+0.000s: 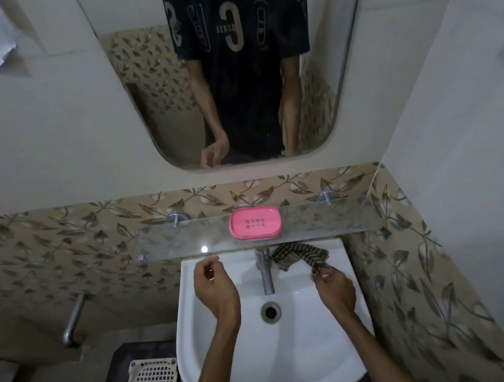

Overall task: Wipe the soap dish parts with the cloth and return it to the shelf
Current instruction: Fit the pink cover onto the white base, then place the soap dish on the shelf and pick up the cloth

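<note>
Both hands low; soap dish on shelf above left hand.

Home bathroom: washbasin, mirror, tiled wall.

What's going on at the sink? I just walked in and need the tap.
A person stands at the white sink. Their right hand pinches a checked cloth lying on the rim beside the tap. Their left hand hovers empty. The pink soap dish sits on the glass shelf above.
</note>
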The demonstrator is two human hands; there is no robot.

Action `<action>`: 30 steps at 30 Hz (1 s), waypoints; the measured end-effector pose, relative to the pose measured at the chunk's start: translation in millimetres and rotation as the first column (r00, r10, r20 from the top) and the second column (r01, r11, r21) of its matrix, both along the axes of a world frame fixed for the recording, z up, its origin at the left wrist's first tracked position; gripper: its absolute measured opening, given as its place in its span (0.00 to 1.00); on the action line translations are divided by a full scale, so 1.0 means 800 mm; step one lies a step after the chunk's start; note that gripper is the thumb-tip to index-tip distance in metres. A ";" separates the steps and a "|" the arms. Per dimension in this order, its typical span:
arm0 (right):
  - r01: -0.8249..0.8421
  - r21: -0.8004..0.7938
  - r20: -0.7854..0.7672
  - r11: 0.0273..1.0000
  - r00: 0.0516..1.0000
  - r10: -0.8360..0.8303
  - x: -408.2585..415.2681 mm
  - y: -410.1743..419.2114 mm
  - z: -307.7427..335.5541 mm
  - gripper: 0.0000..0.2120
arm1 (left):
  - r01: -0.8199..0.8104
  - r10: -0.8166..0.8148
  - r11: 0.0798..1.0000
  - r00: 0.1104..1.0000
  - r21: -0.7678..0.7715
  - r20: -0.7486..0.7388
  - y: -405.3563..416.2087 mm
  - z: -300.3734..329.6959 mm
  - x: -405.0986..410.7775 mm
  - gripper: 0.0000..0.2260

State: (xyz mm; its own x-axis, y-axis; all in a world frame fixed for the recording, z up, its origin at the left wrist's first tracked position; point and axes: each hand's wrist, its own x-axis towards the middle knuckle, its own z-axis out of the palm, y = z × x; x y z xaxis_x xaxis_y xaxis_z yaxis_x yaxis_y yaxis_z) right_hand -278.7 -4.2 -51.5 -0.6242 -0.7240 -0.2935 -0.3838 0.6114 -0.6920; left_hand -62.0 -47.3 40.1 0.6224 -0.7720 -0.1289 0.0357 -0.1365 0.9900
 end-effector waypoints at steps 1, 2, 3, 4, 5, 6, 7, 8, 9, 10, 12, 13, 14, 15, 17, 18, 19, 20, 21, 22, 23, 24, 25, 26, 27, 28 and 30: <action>-0.041 0.044 -0.020 0.998 0.999 0.042 -0.003 -0.006 0.000 0.10 | 0.012 -0.012 0.999 1.000 0.034 0.000 0.009 -0.007 -0.002 0.08; -0.072 0.067 -0.040 0.995 0.996 0.074 -0.007 -0.014 0.001 0.14 | 0.032 -0.032 0.997 1.000 0.065 0.000 0.018 -0.014 -0.004 0.08; -0.089 0.079 -0.058 0.993 0.994 0.093 -0.011 -0.023 0.004 0.17 | 0.058 -0.058 0.994 0.998 0.091 -0.001 0.027 -0.020 -0.006 0.08; -0.100 0.090 -0.079 0.991 0.991 0.108 -0.015 -0.033 0.005 0.20 | 0.086 -0.086 0.990 0.996 0.112 -0.001 0.035 -0.025 -0.008 0.09; -0.106 0.106 -0.096 0.989 0.989 0.116 -0.020 -0.043 0.007 0.22 | 0.115 -0.116 0.985 0.993 0.129 0.001 0.042 -0.029 -0.009 0.10; -0.111 0.122 -0.102 0.986 0.987 0.123 -0.025 -0.053 0.010 0.24 | 0.140 -0.142 0.980 0.990 0.142 0.003 0.049 -0.033 -0.009 0.10; -0.122 0.136 -0.102 0.983 0.985 0.136 -0.029 -0.064 0.012 0.26 | 0.162 -0.165 0.975 0.986 0.150 0.005 0.055 -0.036 -0.008 0.10; -0.149 0.148 -0.106 0.978 0.981 0.165 -0.033 -0.073 0.015 0.28 | 0.179 -0.183 0.971 0.983 0.157 0.011 0.060 -0.038 -0.007 0.10; -0.194 0.172 -0.116 0.966 0.970 0.215 -0.035 -0.081 0.017 0.29 | 0.188 -0.194 0.968 0.981 0.168 0.022 0.066 -0.040 -0.005 0.11; -0.241 0.212 -0.137 0.947 0.952 0.273 -0.037 -0.088 0.019 0.29 | 0.195 -0.203 0.965 0.979 0.177 0.031 0.070 -0.041 -0.003 0.11; -0.304 0.297 -0.201 0.905 0.907 0.371 -0.035 -0.094 0.020 0.25 | 0.207 -0.219 0.959 0.975 0.194 0.041 0.077 -0.043 0.002 0.11; -0.309 0.323 -0.234 0.895 0.890 0.392 -0.033 -0.094 0.020 0.23 | 0.211 -0.224 0.957 0.974 0.200 0.041 0.079 -0.044 0.005 0.11; -0.309 0.338 -0.258 0.889 0.878 0.404 -0.030 -0.092 0.019 0.22 | 0.211 -0.224 0.955 0.974 0.207 0.040 0.081 -0.045 0.007 0.11; -0.314 0.345 -0.273 0.885 0.868 0.414 -0.028 -0.089 0.017 0.21 | 0.209 -0.222 0.954 0.974 0.214 0.038 0.082 -0.046 0.009 0.11; -0.336 0.356 -0.276 0.872 0.854 0.442 -0.024 -0.081 0.011 0.20 | 0.206 -0.220 0.951 0.975 0.231 0.037 0.085 -0.048 0.011 0.11; -0.346 0.365 -0.278 0.865 0.846 0.456 -0.023 -0.077 0.009 0.20 | 0.208 -0.224 0.948 0.974 0.239 0.039 0.087 -0.049 0.012 0.11; -0.357 0.375 -0.293 0.856 0.830 0.475 -0.024 -0.074 0.008 0.20 | 0.211 -0.228 0.946 0.973 0.246 0.042 0.089 -0.049 0.012 0.11; -0.369 0.384 -0.322 0.846 0.805 0.498 -0.026 -0.073 0.008 0.19 | 0.215 -0.233 0.944 0.971 0.251 0.046 0.090 -0.050 0.011 0.11; -0.381 0.387 -0.357 0.840 0.777 0.518 -0.029 -0.072 0.010 0.18 | 0.220 -0.240 0.941 0.969 0.256 0.050 0.092 -0.050 0.010 0.11; -0.392 0.378 -0.394 0.839 0.752 0.529 -0.030 -0.071 0.013 0.17 | 0.229 -0.251 0.938 0.966 0.261 0.054 0.093 -0.050 0.009 0.11; -0.401 0.351 -0.421 0.846 0.740 0.525 -0.032 -0.072 0.016 0.16 | 0.241 -0.264 0.933 0.963 0.267 0.055 0.094 -0.051 0.008 0.11; -0.408 0.302 -0.428 0.861 0.749 0.506 -0.033 -0.073 0.019 0.15 | 0.252 -0.277 0.928 0.959 0.274 0.056 0.095 -0.051 0.007 0.11; -0.409 0.227 -0.404 0.884 0.786 0.468 -0.033 -0.073 0.020 0.14 | 0.262 -0.288 0.924 0.956 0.278 0.056 0.097 -0.052 0.005 0.11; -0.391 0.126 -0.344 0.912 0.844 0.410 -0.033 -0.074 0.022 0.11 | 0.271 -0.297 0.921 0.953 0.280 0.056 0.098 -0.054 0.004 0.11; -0.346 0.031 -0.251 0.938 0.905 0.342 -0.033 -0.075 0.023 0.10 | 0.280 -0.307 0.917 0.950 0.284 0.055 0.099 -0.055 0.003 0.11; -0.286 -0.031 -0.129 0.958 0.951 0.280 -0.034 -0.077 0.025 0.09 | 0.289 -0.317 0.912 0.947 0.291 0.052 0.099 -0.056 0.002 0.10; -0.158 -0.083 0.135 0.984 0.976 0.168 -0.034 -0.080 0.032 0.10 | 0.316 -0.344 0.898 0.938 0.304 0.039 0.100 -0.059 -0.001 0.10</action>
